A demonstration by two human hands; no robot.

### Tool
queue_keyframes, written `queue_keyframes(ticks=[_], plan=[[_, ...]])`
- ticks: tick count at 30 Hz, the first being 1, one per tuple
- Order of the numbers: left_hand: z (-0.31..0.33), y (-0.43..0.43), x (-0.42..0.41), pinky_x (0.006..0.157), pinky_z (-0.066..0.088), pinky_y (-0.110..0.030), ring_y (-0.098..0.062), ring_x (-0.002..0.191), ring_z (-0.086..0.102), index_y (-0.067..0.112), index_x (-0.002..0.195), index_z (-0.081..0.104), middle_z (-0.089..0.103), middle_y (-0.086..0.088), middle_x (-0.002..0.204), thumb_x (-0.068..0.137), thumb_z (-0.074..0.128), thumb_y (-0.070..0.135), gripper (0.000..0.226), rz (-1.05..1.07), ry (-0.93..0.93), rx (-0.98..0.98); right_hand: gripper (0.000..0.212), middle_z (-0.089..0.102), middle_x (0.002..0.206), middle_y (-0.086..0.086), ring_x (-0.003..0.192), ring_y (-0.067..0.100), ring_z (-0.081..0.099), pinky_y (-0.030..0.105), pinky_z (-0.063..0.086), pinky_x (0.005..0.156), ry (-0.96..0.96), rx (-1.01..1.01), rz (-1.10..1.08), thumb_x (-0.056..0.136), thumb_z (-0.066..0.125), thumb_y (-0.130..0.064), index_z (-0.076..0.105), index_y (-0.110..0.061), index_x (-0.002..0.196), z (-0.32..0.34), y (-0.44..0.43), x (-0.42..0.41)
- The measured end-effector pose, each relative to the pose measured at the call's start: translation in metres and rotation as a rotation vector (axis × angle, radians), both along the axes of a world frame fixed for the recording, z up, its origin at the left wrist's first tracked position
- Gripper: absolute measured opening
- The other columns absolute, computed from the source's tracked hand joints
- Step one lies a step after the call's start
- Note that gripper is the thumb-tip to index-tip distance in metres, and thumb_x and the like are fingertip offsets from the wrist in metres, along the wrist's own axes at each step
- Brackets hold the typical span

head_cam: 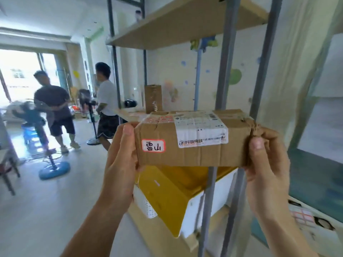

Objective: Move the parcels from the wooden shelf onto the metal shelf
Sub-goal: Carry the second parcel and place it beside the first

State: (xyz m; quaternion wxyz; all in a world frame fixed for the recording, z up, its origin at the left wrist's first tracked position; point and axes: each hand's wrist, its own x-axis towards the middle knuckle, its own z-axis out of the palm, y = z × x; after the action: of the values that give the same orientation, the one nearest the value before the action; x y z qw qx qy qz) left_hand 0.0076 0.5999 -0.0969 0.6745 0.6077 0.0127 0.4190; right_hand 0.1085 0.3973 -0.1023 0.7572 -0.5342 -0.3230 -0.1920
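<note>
I hold a brown cardboard parcel (pixel 193 153) with a white shipping label and a small red-edged sticker, level at chest height in front of the metal shelf (pixel 228 71). My left hand (pixel 120 160) grips its left end and my right hand (pixel 265 164) grips its crumpled right end. On the shelf board behind it stands a tall narrow cardboard box (pixel 153 98) and a small black object (pixel 130 103). A yellow and white parcel (pixel 167 193) lies on the board below.
Grey uprights of the rack (pixel 263 75) stand just past the parcel, with a wooden board (pixel 185 25) overhead. Two persons (pixel 55 108) stand at the left, near standing fans (pixel 50 145). A small table's legs (pixel 9 175) show at the far left.
</note>
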Motion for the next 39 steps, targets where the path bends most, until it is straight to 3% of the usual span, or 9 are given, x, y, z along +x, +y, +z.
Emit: queue_keyframes(ticks=[6, 11, 15, 19, 22, 27, 31, 36, 39], plan=[[0.011, 0.101, 0.039, 0.066, 0.045, -0.031, 0.007, 0.061, 0.065, 0.036, 0.095, 0.066, 0.073, 0.014, 0.073, 0.096, 0.031, 0.063, 0.044, 0.270, 0.142, -0.030, 0.044, 0.065, 0.098, 0.009, 0.076, 0.008, 0.067, 0.032, 0.056, 0.056, 0.066, -0.090, 0.077, 0.078, 0.068, -0.068, 0.057, -0.029, 0.095, -0.008, 0.115, 0.048], [0.003, 0.160, 0.099, 0.059, 0.044, -0.025, 0.003, 0.064, 0.062, 0.035, 0.091, 0.062, 0.067, 0.007, 0.079, 0.104, 0.023, 0.052, 0.044, 0.361, 0.186, 0.052, 0.030, 0.067, 0.101, -0.017, 0.089, 0.004, 0.067, 0.025, 0.057, 0.068, 0.137, -0.248, -0.108, 0.089, 0.061, -0.059, 0.056, -0.039, 0.111, -0.026, 0.168, 0.081], [0.000, 0.175, 0.179, 0.066, 0.055, -0.013, 0.013, 0.080, 0.071, 0.040, 0.099, 0.066, 0.078, 0.020, 0.084, 0.087, 0.027, 0.065, 0.048, 0.150, 0.193, 0.152, 0.057, 0.059, 0.131, -0.008, 0.119, 0.006, 0.059, 0.037, 0.059, 0.090, 0.136, -0.322, -0.383, 0.093, 0.052, -0.049, 0.046, -0.029, 0.146, -0.030, 0.181, 0.113], [-0.009, 0.166, 0.261, 0.076, 0.055, -0.016, 0.009, 0.085, 0.069, 0.025, 0.105, 0.067, 0.074, 0.009, 0.093, 0.103, 0.034, 0.052, 0.042, -0.041, 0.231, 0.345, 0.072, 0.056, 0.143, -0.015, 0.133, 0.008, 0.053, 0.040, 0.046, 0.112, 0.183, -0.373, -0.544, 0.090, 0.060, -0.019, 0.033, -0.038, 0.154, -0.029, 0.190, 0.127], [-0.023, 0.163, 0.310, 0.073, 0.054, -0.022, 0.004, 0.075, 0.064, 0.023, 0.094, 0.063, 0.069, 0.009, 0.084, 0.107, 0.038, 0.040, 0.033, -0.077, 0.308, 0.428, 0.079, 0.057, 0.141, -0.014, 0.121, 0.006, 0.060, 0.013, 0.055, 0.090, 0.389, -0.436, -0.638, 0.094, 0.062, -0.008, 0.024, -0.037, 0.158, -0.038, 0.203, 0.142], [-0.050, 0.168, 0.345, 0.077, 0.049, -0.034, -0.020, 0.099, 0.068, 0.017, 0.111, 0.071, 0.071, 0.007, 0.099, 0.106, 0.042, 0.040, 0.037, -0.196, 0.428, 0.570, 0.084, 0.040, 0.158, 0.010, 0.142, 0.029, 0.045, 0.044, 0.041, 0.116, 0.667, -0.619, -0.841, 0.097, 0.061, -0.030, 0.012, -0.017, 0.164, -0.045, 0.218, 0.170], [-0.053, 0.166, 0.355, 0.082, 0.037, -0.027, -0.023, 0.113, 0.062, 0.015, 0.128, 0.066, 0.067, 0.001, 0.111, 0.108, 0.035, 0.038, 0.043, -0.313, 0.459, 0.631, 0.098, 0.041, 0.160, 0.012, 0.139, 0.030, 0.050, 0.037, 0.046, 0.107, 0.731, -0.750, -0.900, 0.097, 0.059, -0.031, -0.010, -0.012, 0.164, -0.039, 0.219, 0.176], [-0.055, 0.170, 0.359, 0.085, 0.037, -0.030, -0.028, 0.120, 0.061, 0.014, 0.121, 0.064, 0.069, -0.001, 0.113, 0.109, 0.030, 0.037, 0.043, -0.480, 0.459, 0.635, 0.097, 0.042, 0.160, 0.010, 0.108, 0.018, 0.057, 0.011, 0.044, 0.065, 0.797, -0.642, -0.859, 0.100, 0.057, -0.024, -0.016, -0.015, 0.163, -0.028, 0.215, 0.180], [-0.056, 0.179, 0.360, 0.107, 0.036, -0.032, -0.022, 0.142, 0.046, 0.014, 0.148, 0.050, 0.061, 0.001, 0.140, 0.109, 0.031, 0.037, 0.049, -0.495, 0.478, 0.607, 0.094, 0.041, 0.162, 0.008, 0.123, 0.022, 0.057, 0.028, 0.055, 0.086, 0.811, -0.544, -0.899, 0.100, 0.059, -0.019, -0.010, -0.017, 0.164, -0.025, 0.226, 0.179]])
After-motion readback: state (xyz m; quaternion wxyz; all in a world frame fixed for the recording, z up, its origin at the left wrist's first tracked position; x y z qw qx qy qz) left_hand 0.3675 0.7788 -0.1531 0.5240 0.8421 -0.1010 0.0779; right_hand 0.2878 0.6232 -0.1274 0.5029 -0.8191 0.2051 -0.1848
